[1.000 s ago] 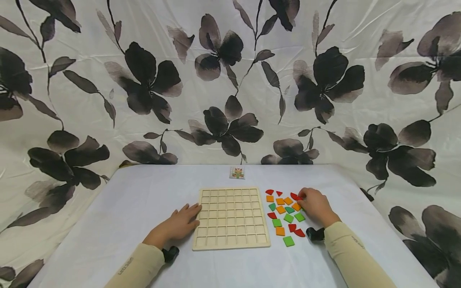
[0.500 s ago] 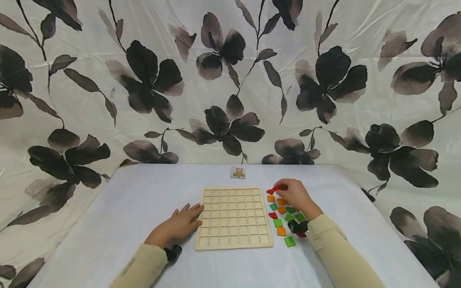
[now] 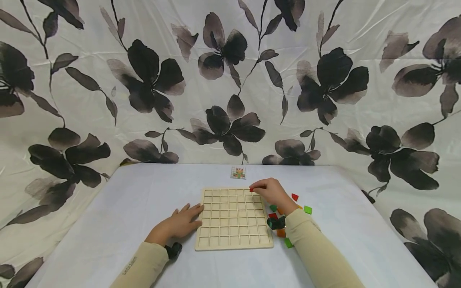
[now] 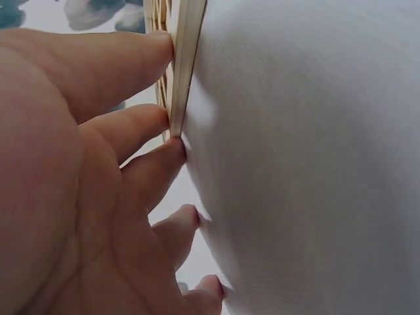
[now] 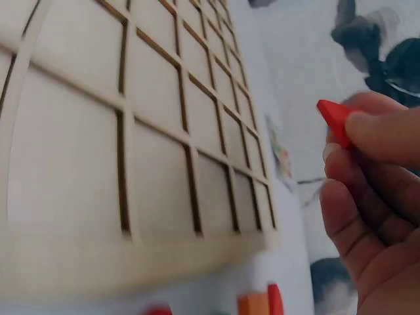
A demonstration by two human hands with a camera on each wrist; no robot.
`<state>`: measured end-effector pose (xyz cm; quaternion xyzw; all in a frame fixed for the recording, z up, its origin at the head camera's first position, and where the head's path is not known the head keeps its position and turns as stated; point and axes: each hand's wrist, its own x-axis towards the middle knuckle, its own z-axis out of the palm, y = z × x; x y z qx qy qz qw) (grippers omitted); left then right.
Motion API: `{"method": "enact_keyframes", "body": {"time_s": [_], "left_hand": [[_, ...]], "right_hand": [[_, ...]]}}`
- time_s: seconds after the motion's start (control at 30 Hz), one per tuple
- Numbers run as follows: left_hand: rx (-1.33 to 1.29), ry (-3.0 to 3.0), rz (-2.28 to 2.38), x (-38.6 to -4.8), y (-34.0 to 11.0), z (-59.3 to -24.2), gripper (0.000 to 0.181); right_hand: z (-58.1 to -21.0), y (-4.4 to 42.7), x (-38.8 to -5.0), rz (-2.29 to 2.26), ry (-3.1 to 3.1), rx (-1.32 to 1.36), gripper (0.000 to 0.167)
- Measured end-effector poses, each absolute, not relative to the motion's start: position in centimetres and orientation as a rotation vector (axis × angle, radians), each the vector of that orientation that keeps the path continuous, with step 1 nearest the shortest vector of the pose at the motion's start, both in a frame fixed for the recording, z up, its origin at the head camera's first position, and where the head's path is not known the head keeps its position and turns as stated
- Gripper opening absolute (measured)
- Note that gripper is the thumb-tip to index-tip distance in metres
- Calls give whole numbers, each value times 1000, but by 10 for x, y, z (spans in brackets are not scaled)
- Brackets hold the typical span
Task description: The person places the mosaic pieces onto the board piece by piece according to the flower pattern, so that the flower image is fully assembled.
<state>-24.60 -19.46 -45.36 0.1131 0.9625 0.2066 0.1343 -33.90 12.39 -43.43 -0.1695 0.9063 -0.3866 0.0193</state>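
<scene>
My right hand [image 3: 271, 192] pinches a small red tile [image 5: 337, 120] between thumb and fingertips, over the far right corner of the wooden grid board [image 3: 234, 220]. In the right wrist view the tile is apart from the board, and its full outline is partly covered by the thumb. My left hand [image 3: 178, 225] lies spread on the cloth at the board's left side; in the left wrist view its fingertips touch the board's edge [image 4: 188, 59]. The board's visible cells hold no tiles.
Loose tiles lie right of the board, partly hidden under the right forearm: a red one [image 3: 295, 197], a green square [image 3: 307, 210], another green square [image 3: 288, 243] and an orange one [image 3: 281, 233]. A small patterned card [image 3: 238, 173] lies behind the board on the white cloth.
My right hand has gone from the right side of the tiles to those at the far left, picked up a small red tile, and carried it left over the board. The left hand stays put.
</scene>
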Motion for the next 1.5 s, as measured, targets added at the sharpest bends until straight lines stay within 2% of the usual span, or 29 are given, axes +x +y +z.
{"method": "enact_keyframes", "body": {"time_s": [0.13, 0.27, 0.47, 0.67, 0.93, 1.07, 1.23, 1.5], "left_hand": [[324, 2784, 603, -245, -194, -451, 57], [323, 2782, 603, -245, -192, -450, 59], [322, 2785, 573, -247, -192, -450, 61], [349, 2772, 542, -254, -191, -445, 62], [325, 2751, 405, -270, -197, -445, 78], [318, 2743, 422, -272, -202, -448, 80], [356, 2773, 421, -272, -207, -451, 79], [351, 2769, 423, -274, -207, -453, 80]], "right_hand": [[-441, 110, -343, -1208, 2776, -577, 21], [-447, 99, -346, -1153, 2761, -591, 10], [-454, 91, -349, -1089, 2722, -577, 5], [-455, 92, -352, -982, 2772, -597, 10], [-458, 90, -353, -863, 2805, -737, 15], [-455, 95, -350, -809, 2840, -776, 15], [-442, 123, -351, -737, 2931, -629, 17], [-433, 197, -354, -542, 2948, -191, 22]]}}
